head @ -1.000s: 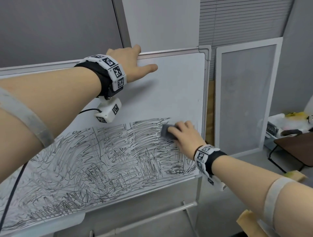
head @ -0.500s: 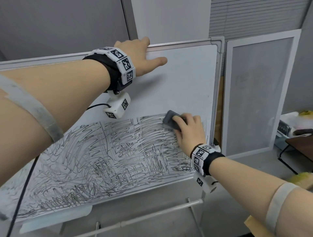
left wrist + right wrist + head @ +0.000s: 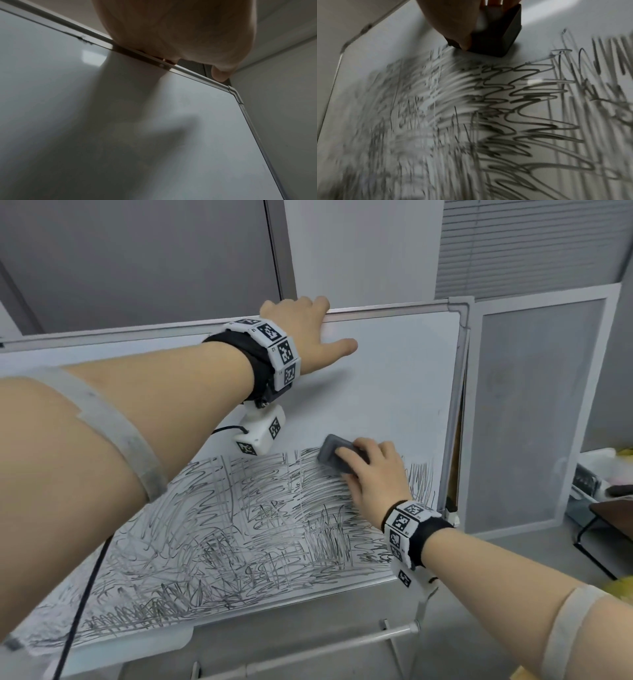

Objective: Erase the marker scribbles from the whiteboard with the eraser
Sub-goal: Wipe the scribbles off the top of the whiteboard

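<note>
The marker tray [image 3: 102, 648] runs along the near, lower edge of the whiteboard [image 3: 394, 392], above the tubular stand [image 3: 325, 648]. A black cable [image 3: 82, 604] hangs from the left forearm across the near left part of the board.

The marker scribbles [image 3: 239, 525] cover the lower half of the whiteboard from the left edge almost to the right frame. The upper half is bare white. In the right wrist view the scribbles are blurred on the left side and sharp on the right.

The right hand [image 3: 373, 474] grips the dark grey eraser [image 3: 334, 455], with the fingers curled over its back. The eraser lies flat against the board at the upper boundary of the scribbles, right of centre. In the right wrist view the eraser [image 3: 496, 39] touches the board just above the topmost lines.

The left hand [image 3: 308, 333] grips the top frame of the whiteboard. Its fingers hook over the far edge, and the thumb lies extended on the white face. The left wrist view shows the fingers [image 3: 171, 33] resting on the metal frame near the upper right corner.

A grey framed panel [image 3: 534, 412] leans against the wall to the right of the board.
</note>
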{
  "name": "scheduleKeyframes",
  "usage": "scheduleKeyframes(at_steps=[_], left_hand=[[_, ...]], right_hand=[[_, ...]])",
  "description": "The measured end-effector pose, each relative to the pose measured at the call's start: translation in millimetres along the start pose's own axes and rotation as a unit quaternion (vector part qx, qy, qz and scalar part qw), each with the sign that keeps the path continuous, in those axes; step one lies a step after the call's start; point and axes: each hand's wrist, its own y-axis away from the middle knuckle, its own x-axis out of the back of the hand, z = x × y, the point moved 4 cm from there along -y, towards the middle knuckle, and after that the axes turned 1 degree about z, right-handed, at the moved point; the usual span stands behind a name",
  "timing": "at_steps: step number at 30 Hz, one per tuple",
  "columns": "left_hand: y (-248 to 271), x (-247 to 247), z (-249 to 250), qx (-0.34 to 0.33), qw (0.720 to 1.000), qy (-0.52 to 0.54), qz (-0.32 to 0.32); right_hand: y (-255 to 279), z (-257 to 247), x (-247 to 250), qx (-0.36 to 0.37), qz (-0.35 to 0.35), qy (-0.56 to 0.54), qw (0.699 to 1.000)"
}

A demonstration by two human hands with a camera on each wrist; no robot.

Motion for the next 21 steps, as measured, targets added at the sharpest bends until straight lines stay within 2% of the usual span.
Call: scheduleKeyframes(at_steps=[2, 4, 6, 8, 10, 12, 15, 17, 19, 21], left_hand=[[-0.9, -0.8, 2.0, 0.000, 1.000, -0.006, 0.002], [-0.2, -2.6, 2.1, 0.003, 1.000, -0.009, 0.009], [1.1, -3.7, 0.8, 0.003, 1.000, -0.009, 0.021], [1.7, -3.0, 0.3, 0.000, 1.000, -0.006, 0.026], [0.9, -2.3, 0.6, 0.001, 1.000, -0.005, 0.023], [0.9, -3.1, 1.5, 0.001, 1.000, -0.007, 0.021], [1.6, -3.8, 2.7, -0.003, 1.000, -0.013, 0.026], [2.2, -2.7, 4.0, 0.000, 1.000, -0.013, 0.025], [2.8, -1.7, 3.6, 0.003, 1.000, -0.012, 0.018], [3.6, -0.7, 3.4, 0.003, 1.000, -0.009, 0.018]], right_hand=[[-5.0, -2.3, 4.2, -0.047, 0.034, -0.017, 0.998], [-6.0, -7.1, 2.6, -0.039, 0.035, 0.000, 0.999], [-1.5, -14.5, -4.6, 0.037, -0.013, 0.036, 0.999], [8.9, -19.2, -17.1, 0.126, -0.082, 0.072, 0.986], [10.5, -17.6, -18.4, 0.149, -0.108, 0.088, 0.979], [0.2, -13.3, -9.5, 0.131, -0.071, 0.078, 0.986], [-26.6, -6.7, 14.2, 0.030, 0.028, 0.016, 0.999], [-38.5, -8.4, 20.8, -0.012, 0.064, 0.003, 0.998], [-39.4, -17.7, 17.3, -0.014, 0.072, -0.001, 0.997], [-28.2, -31.2, 5.8, 0.032, 0.041, 0.007, 0.999]])
